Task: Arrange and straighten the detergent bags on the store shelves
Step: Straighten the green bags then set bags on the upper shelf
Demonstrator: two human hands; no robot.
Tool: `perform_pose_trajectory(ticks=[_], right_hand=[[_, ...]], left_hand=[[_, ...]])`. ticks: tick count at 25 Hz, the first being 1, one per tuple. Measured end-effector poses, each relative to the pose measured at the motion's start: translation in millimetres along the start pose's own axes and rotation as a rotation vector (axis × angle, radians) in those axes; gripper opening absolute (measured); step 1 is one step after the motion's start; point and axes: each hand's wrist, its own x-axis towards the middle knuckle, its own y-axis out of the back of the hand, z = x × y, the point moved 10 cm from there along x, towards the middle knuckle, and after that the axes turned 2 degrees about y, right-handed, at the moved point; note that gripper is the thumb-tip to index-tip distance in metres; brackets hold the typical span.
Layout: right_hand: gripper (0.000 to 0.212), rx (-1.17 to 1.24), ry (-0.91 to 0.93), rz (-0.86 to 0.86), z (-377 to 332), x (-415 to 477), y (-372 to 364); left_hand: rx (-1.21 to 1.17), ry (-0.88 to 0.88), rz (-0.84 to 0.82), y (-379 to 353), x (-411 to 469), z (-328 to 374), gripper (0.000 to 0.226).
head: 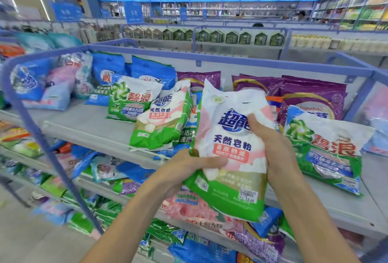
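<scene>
The held bag (228,157) is positioned before the top shelf (88,124), with the left hand (189,168) at its left edge and the right hand (270,143) at its right. On the shelf, a left-side bag (161,120) and a right-side bag (327,151) are propped either side; rear bags (310,94) are stacked behind.

Far shelves (210,8) blurred, left hand (184,170) partly hidden behind detergent bag (231,136)

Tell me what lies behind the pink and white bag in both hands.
Behind the held bag, purple bags stand at the back and the edge of an orange bag peeks out. The rest is covered.
</scene>
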Motion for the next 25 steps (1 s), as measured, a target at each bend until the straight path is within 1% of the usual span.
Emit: perform_pose_trajectory(ticks=[1, 2, 3, 4, 5, 6, 7, 8, 9, 10, 11, 12, 14, 16, 17, 20, 23, 25], right_hand=[[0.041, 0.022, -0.011, 0.022, 4.2, 0.3, -5.0], [0.042, 0.057, -0.027, 0.028, 8.6, 2.6, -10.5], [0.044, 0.086, -0.042, 0.036, 12.0, 6.0, -14.6], [0.046, 0.093, -0.048, 0.047, 14.7, 10.6, -18.8], [0.047, 0.086, -0.041, 0.067, 14.4, 13.7, -21.2], [0.048, 0.076, -0.029, 0.084, 14.3, 15.2, -24.4], [0.050, 0.069, -0.021, 0.097, 17.0, 16.0, -28.4], [0.053, 0.052, -0.012, 0.115, 20.6, 16.2, -31.9], [0.056, 0.028, -0.002, 0.145, 26.5, 16.4, -35.5], [0.057, 0.009, 0.013, 0.178, 31.0, 15.2, -37.3], [0.056, -0.004, 0.029, 0.197, 34.5, 12.8, -39.1], [0.053, -0.009, 0.034, 0.211, 39.2, 9.6, -40.7], [0.049, -0.009, 0.031, 0.264, 46.6, 1.2, -39.4], [0.049, -0.015, 0.039, 0.313, 49.8, -10.3, -34.7], [0.050, -0.019, 0.043, 0.335, 50.4, -16.8, -31.3], [0.042, -0.022, 0.045, 0.398, 52.1, -36.3, -20.4], [0.032, -0.012, 0.030, 0.404, 52.7, -53.0, -15.0], [0.027, -0.011, 0.023, 0.393, 51.9, -62.1, -15.1]], left_hand=[[0.004, -0.003, 0.049, 16.5, -1.0, 0.7, 0.086], [0.009, -0.050, 0.113, 39.1, -2.8, 6.7, 0.084], [-0.011, -0.146, 0.217, 69.7, -7.4, 19.2, 0.072], [-0.037, -0.269, 0.361, 108.4, -14.0, 34.6, 0.054], [-0.030, -0.359, 0.541, 150.1, -20.8, 46.6, 0.041], [0.013, -0.377, 0.718, 190.5, -25.0, 53.5, 0.038], [0.095, -0.327, 0.831, 223.9, -23.2, 57.1, 0.049], [0.188, -0.204, 0.824, 243.2, -9.9, 56.7, 0.070], [0.237, -0.044, 0.713, 252.6, 11.4, 49.3, 0.090], [0.226, 0.101, 0.575, 253.1, 31.6, 39.4, 0.101], [0.186, 0.202, 0.462, 250.8, 45.4, 32.4, 0.101], [0.149, 0.248, 0.391, 250.0, 55.7, 30.5, 0.093], [0.072, 0.234, 0.329, 254.9, 76.0, 33.0, 0.064], [-0.006, 0.199, 0.270, 251.0, 88.9, 35.6, 0.034], [-0.031, 0.191, 0.248, 248.9, 91.7, 37.3, 0.025], [-0.119, 0.147, 0.232, 249.9, 90.8, 41.1, 0.013], [-0.218, -0.022, 0.149, 245.1, 75.3, 52.7, 0.003], [-0.274, -0.155, 0.112, 243.6, 53.4, 64.6, 0.023]])
